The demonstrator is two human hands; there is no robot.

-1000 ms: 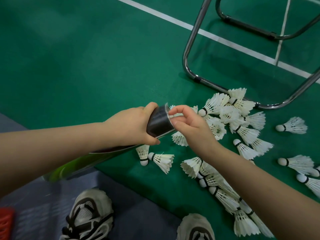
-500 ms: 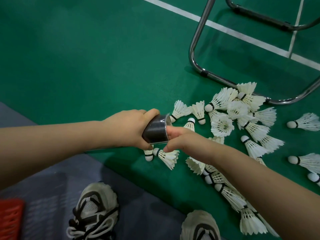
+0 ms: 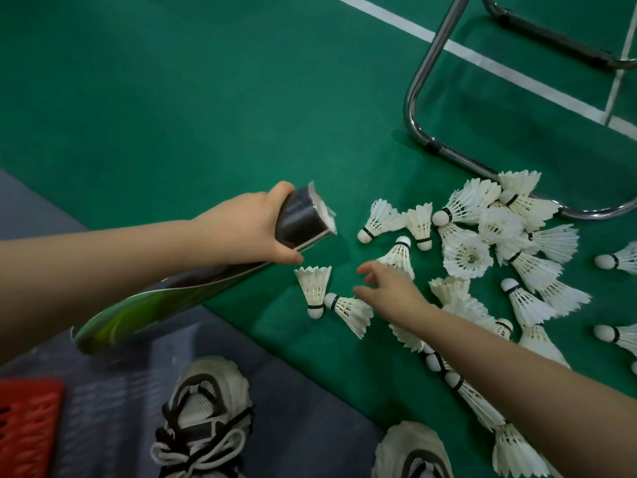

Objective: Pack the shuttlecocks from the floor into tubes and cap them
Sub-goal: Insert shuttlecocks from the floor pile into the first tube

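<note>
Nearest us, two shoes (image 3: 203,415) run off the bottom edge. Our left hand (image 3: 248,229) grips the one tube (image 3: 303,219) near its open mouth. Our right hand (image 3: 389,291), fingers (image 3: 368,294) spread and empty, hovers over the shuttlecocks (image 3: 465,257) on the floor (image 3: 172,115) — overlapping, some cut off, uncountable.

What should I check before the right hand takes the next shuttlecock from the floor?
1. Left hand grips the tube near its mouth: ok.
2. Tube mouth uncapped, turned toward the pile: ok.
3. Right hand open, holding nothing: ok.
4. A shuttlecock lies close by its fingers: ok.
5. Room left inside the tube: cannot tell.
6. Cap ready nearby: not ok, none in view.
</note>
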